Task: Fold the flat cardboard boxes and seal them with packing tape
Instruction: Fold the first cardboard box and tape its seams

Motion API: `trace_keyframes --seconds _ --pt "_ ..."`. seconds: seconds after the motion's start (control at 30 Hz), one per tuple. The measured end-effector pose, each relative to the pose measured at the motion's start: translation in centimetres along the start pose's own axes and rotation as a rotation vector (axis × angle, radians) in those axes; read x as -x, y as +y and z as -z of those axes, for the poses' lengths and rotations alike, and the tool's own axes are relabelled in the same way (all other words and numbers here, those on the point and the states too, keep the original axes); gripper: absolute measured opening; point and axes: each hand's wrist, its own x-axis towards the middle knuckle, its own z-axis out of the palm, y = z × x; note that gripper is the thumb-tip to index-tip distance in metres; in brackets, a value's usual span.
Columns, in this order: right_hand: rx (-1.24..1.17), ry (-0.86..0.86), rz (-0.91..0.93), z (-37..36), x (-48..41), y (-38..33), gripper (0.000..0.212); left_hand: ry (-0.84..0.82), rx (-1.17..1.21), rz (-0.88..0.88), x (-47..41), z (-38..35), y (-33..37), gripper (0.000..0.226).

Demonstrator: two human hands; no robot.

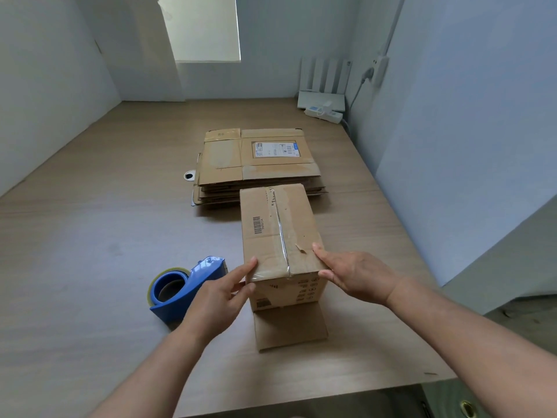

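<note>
A folded brown cardboard box (280, 233) stands on the wooden table (90, 267), with clear tape running along its top seam and over the near edge. One flap lies open on the table at its near end. My left hand (220, 294) touches the box's near left corner, forefinger stretched along the top edge and thumb against the near face. My right hand (352, 276) presses straight fingers on the near right top edge. A blue tape dispenser (180, 289) with a roll in it rests just left of the box. A stack of flat cardboard boxes (256, 164) lies behind it.
A white power strip (324, 113) and a white flat device sit in the far right corner, with a cable running up the wall. A small round cable hole (189, 176) is left of the flat stack. Walls close in on the left, back and right.
</note>
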Motion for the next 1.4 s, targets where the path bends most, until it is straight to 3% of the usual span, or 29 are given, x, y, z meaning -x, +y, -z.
trace_keyframes --seconds 0.1,0.23,0.3,0.43,0.53,0.6,0.67,0.77,0.9,1.03,1.1,1.2,1.27,1.4 --pt "0.048 -0.012 0.039 0.1 0.2 0.3 0.059 -0.014 -0.092 -0.039 0.0 0.3 -0.3 0.052" --pt "-0.081 -0.057 0.004 0.0 0.3 0.1 0.057 -0.093 0.043 -0.006 -0.4 0.9 -0.9 0.055" --pt "-0.224 0.016 -0.076 -0.7 0.5 0.0 0.056 -0.019 0.198 0.046 -0.3 0.5 -0.7 0.051" --pt "-0.497 0.353 -0.346 -3.2 0.8 -1.7 0.022 0.257 0.331 0.169 -0.2 -1.2 0.3 0.005" --pt "-0.441 0.598 -0.471 -4.5 0.2 -4.7 0.021 0.367 0.340 0.210 0.0 -2.4 1.2 0.014" --pt "-0.414 0.636 -0.523 -4.7 -0.2 -5.9 0.018 0.416 0.301 0.196 0.2 -2.7 1.7 0.018" --pt "-0.569 0.527 -0.556 -3.7 0.2 -5.6 0.011 0.428 0.248 0.158 0.5 -2.4 1.9 0.018" --pt "-0.690 0.373 -0.429 -2.3 1.5 -3.7 0.012 0.404 0.090 0.068 0.4 -0.8 0.9 0.014" --pt "-0.392 0.369 -0.136 -1.5 1.3 -1.1 0.047 0.240 -0.149 -0.077 -0.5 1.6 -0.3 0.016" --pt "-0.136 0.443 0.115 -1.7 0.4 0.3 0.041 0.140 -0.242 -0.098 -1.5 2.7 -0.6 0.018" --pt "-0.129 0.468 0.159 -1.7 -0.1 0.3 0.038 0.119 -0.237 -0.099 -1.9 2.7 -0.5 0.012" --pt "-0.122 0.529 0.189 -1.9 -0.9 0.2 0.034 0.102 -0.261 -0.125 -2.8 2.8 -0.4 0.028" --pt "-0.114 0.544 0.195 -2.2 -1.1 0.2 0.035 0.141 -0.279 -0.146 -2.9 2.6 -0.7 0.024" --pt "-0.090 0.566 0.187 -2.6 -1.0 -0.1 0.032 0.308 -0.371 -0.377 -2.2 1.6 -2.4 0.021"
